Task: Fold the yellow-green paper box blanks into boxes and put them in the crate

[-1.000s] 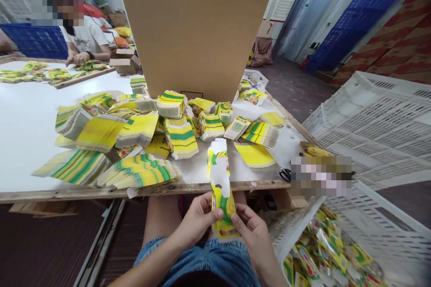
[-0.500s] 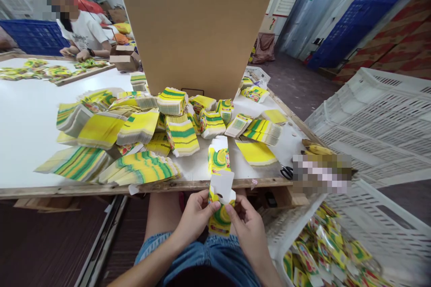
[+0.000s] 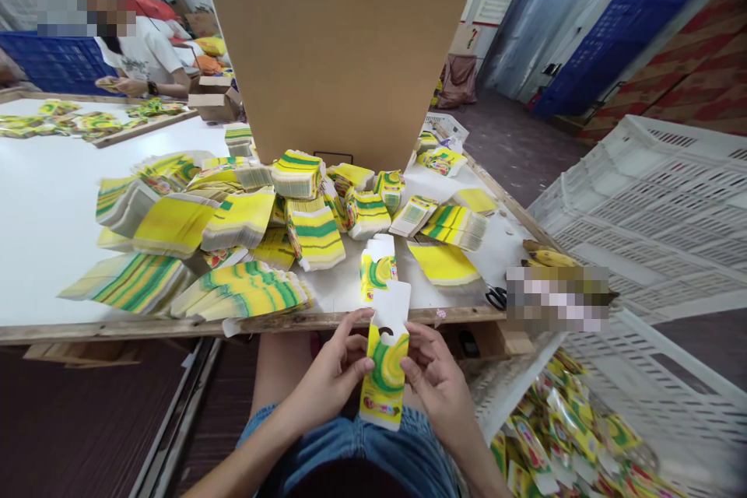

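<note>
Head view: a white plastic crate [image 3: 507, 397] beyond the table's near right corner holds a heap of filled yellow-green packets [image 3: 563, 436]. A tall cardboard box [image 3: 341, 47] stands at the far edge of the table [image 3: 40, 218]; what is inside cannot be seen. Below the near edge, over the lap, the left hand [image 3: 332, 377] and right hand [image 3: 440, 385] pinch a flat carton [image 3: 382, 381] by its two sides, thumbs on its face. It is printed yellow with green swirls and has a white hang tab with a hole. Its long axis runs away from the person, tab end toward the table and leaning slightly right.
</note>
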### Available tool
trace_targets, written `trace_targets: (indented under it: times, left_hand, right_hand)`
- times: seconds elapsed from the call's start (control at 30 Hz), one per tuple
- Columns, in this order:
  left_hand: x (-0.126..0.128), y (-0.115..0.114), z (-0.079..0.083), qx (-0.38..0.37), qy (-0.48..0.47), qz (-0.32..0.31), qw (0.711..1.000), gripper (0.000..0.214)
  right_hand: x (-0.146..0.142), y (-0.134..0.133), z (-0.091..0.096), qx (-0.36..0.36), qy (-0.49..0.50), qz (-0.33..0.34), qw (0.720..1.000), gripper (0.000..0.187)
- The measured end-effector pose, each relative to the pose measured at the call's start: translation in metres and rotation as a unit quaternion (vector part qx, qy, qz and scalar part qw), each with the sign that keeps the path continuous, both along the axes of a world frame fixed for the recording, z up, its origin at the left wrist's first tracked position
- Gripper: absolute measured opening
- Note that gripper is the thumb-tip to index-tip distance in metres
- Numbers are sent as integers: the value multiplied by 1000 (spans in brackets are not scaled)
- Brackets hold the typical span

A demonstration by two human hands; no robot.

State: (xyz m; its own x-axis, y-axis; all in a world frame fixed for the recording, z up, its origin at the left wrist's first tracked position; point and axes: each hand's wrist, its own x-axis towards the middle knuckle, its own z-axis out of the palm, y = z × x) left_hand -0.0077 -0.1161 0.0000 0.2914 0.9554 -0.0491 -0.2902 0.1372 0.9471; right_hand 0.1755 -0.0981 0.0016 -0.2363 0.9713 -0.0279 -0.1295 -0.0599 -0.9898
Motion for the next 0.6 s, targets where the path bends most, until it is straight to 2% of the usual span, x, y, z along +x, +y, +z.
trace_targets:
  times: [0.17, 0.27, 0.33, 0.37, 0.43, 0.47, 0.53, 0.6]
  left_hand:
    - [-5, -3, 5, -13, 7, -70, 997, 41]
    - [-4, -6, 3, -13, 5, -89, 996, 30]
    - [-3, -7, 4, -11, -7, -69, 998, 33]
    - [-2, -7, 5, -12, -14, -52, 998, 41]
    - [-1, -7, 7, -17, -21, -31, 999, 59]
    - [-2, -6, 7, -17, -18, -26, 999, 63]
    - [-3, -4, 6, -10, -3, -15, 1000, 58]
    - [-4, -3, 3, -9, 5, 2, 1000, 56]
  right_hand:
    - [11, 0, 4, -27, -63, 81, 994, 22]
    - [9, 2, 7, 28, -113, 76, 990, 24]
    - [5, 3, 9, 42, -89, 39, 994, 21]
    - [2, 4, 8, 31, -60, 19, 998, 26]
    - [-2, 5, 5, -1, -12, -7, 1000, 48]
    - [-2, 6, 3, -11, -7, -9, 1000, 53]
    - [0, 8, 0, -8, -37, -13, 999, 42]
    - [4, 11, -2, 24, -82, -20, 996, 28]
